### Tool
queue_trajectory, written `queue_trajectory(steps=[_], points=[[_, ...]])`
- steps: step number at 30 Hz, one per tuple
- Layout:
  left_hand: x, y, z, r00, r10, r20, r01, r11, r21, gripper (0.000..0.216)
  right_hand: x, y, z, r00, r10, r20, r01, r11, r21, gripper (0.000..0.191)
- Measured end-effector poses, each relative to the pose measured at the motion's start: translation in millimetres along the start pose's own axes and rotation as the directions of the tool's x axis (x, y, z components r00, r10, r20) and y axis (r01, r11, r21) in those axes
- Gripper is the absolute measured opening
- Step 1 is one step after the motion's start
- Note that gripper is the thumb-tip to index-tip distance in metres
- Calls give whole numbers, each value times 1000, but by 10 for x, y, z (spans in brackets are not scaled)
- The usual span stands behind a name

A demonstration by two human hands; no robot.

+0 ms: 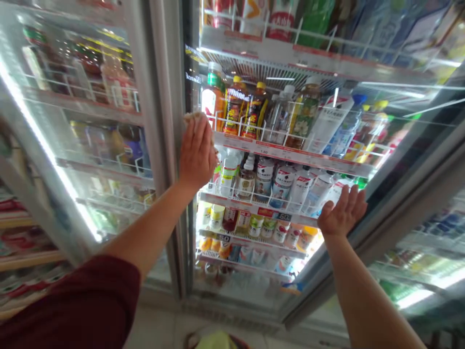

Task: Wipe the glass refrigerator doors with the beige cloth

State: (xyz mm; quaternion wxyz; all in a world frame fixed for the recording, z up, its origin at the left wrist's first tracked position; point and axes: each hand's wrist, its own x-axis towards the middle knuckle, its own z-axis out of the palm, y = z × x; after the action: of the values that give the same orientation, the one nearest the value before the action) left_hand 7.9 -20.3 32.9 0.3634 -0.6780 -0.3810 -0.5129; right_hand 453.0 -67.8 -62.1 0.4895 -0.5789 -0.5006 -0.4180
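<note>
Pressing a bunched beige cloth (189, 118) against the smooth glass door (240, 293) with the left hand (198, 152), gripping the soft folds beneath nearly straight fingers and leaving rumpled edges poking out above the fingertips and beside the thumb. Holding the right hand (343, 211) open, well apart from the left and lower, spreading the fingers loosely before the glass, leaving contact there unclear. Seeing a straight, grey metal frame (163, 97) just left of the left hand. Facing, between the hands and behind the glass, rounded clear plastic bottles (283, 184) and, lower, squat cylindrical cups (256, 225). Wearing a dark red fabric sleeve (90, 300) below the left hand.
</note>
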Motion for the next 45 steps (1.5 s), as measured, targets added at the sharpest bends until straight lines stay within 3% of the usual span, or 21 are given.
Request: queue_trajectory(steps=[3, 5, 7, 10, 13, 16, 19, 21, 23, 26, 28, 32, 34, 37, 39, 41, 45], points=[[-336, 150, 69, 995, 36, 89, -35, 999, -11, 58, -12, 11, 13, 999, -31, -20, 31, 1000, 1, 69], [-450, 124, 81, 984, 99, 149, -95, 995, -32, 55, -19, 24, 26, 997, -64, -34, 64, 998, -13, 68], [-351, 12, 54, 986, 119, 119, -114, 992, -51, 56, -22, 36, 35, 996, -79, -45, 79, 997, -18, 69], [-49, -95, 15, 1000, 20, -3, -20, 999, -41, 62, -18, 43, 33, 997, -67, -47, 67, 998, -7, 69], [-42, 79, 65, 998, -53, -35, 53, 999, 0, 62, -10, 34, 23, 997, -60, -42, 60, 998, -8, 69], [-303, 358, 148, 990, 73, 121, -69, 997, -39, 59, -4, 26, 19, 998, -64, -31, 63, 998, -14, 69], [-353, 396, 134, 942, 257, 217, -229, 962, -147, 57, -2, 28, 28, 999, -45, -20, 45, 999, -13, 69], [-198, 293, 81, 968, 216, 128, -200, 971, -129, 60, -1, 34, 35, 998, -55, -29, 55, 998, -16, 69], [-30, 201, 48, 996, 87, 16, -86, 995, -58, 62, 0, 38, 39, 996, -78, -44, 77, 997, -24, 68], [-23, 251, 93, 999, 21, -48, -21, 1000, -8, 60, 2, 36, 38, 992, -102, -71, 100, 994, -35, 66], [-169, 379, 159, 989, 146, 12, -146, 989, 0, 59, 2, 33, 35, 990, -117, -84, 114, 993, -35, 66], [-301, 491, 189, 882, 443, 163, -448, 894, -3, 57, -1, 32, 28, 990, -125, -70, 123, 992, -37, 67], [-178, 427, 143, 887, 430, 170, -434, 901, -12, 59, -4, 31, 28, 991, -118, -60, 116, 992, -45, 68], [48, 362, 98, 959, 260, 113, -263, 965, 7, 61, -7, 28, 36, 993, -104, -52, 102, 994, -41, 68], [104, 425, 122, 981, 183, 67, -183, 983, -11, 62, -8, 28, 47, 994, -101, -47, 99, 995, -31, 68], [93, 555, 179, 970, 229, 83, -223, 972, -75, 62, -9, 27, 58, 993, -103, -51, 103, 995, -17, 69], [202, 776, 285, 882, 444, 154, -421, 892, -161, 65, -5, 15, 72, 991, -112, -71, 112, 994, 3, 70]])
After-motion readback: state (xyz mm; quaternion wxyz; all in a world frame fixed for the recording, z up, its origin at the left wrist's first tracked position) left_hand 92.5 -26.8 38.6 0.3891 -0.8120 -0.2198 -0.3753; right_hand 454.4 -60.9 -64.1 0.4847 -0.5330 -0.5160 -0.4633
